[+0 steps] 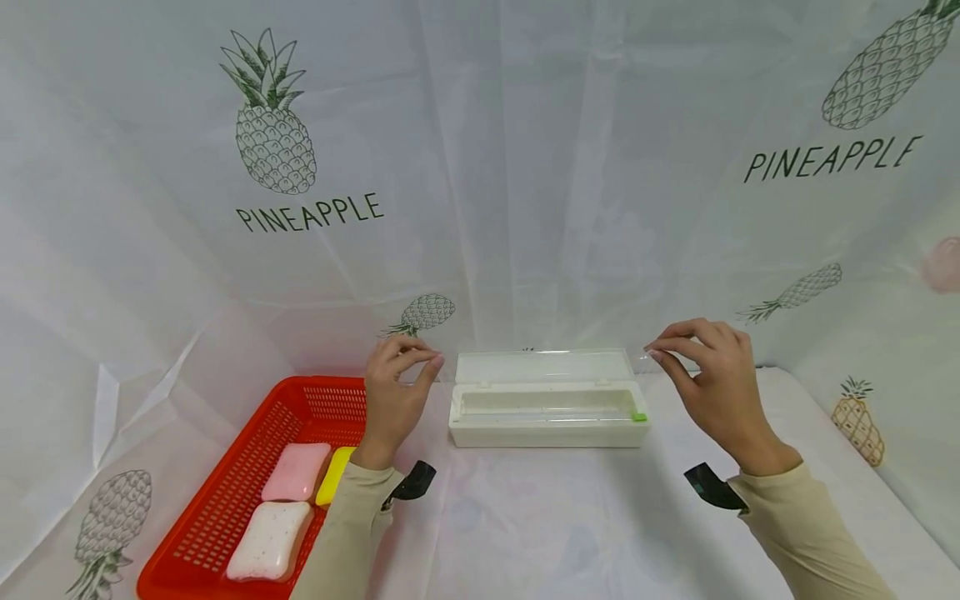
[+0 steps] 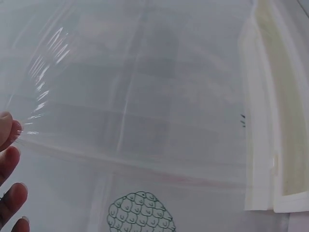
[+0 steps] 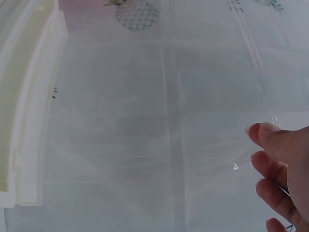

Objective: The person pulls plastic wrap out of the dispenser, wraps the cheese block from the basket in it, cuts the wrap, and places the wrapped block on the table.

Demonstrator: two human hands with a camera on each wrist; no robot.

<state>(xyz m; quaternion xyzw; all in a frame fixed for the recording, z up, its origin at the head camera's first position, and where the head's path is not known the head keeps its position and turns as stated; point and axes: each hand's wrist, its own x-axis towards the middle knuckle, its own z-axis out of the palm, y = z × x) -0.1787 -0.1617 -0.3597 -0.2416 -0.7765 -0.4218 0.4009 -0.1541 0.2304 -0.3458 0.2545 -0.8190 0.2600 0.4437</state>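
Observation:
Between my two raised hands stretches a sheet of clear cling film, its creases shining near the fingers in the left wrist view. My left hand pinches one corner between thumb and fingertips. On the other side, my right hand pinches the opposite corner. Below and between the hands sits a white cling film dispenser with its lid raised at the back. A green slide cutter is at the right end of its front edge. In the head view the film itself is hardly visible.
A red plastic basket stands at the left, partly behind my left forearm. It holds a pink soap bar, a white soap bar and a yellow bar. White pineapple-print sheeting hangs behind the white table surface.

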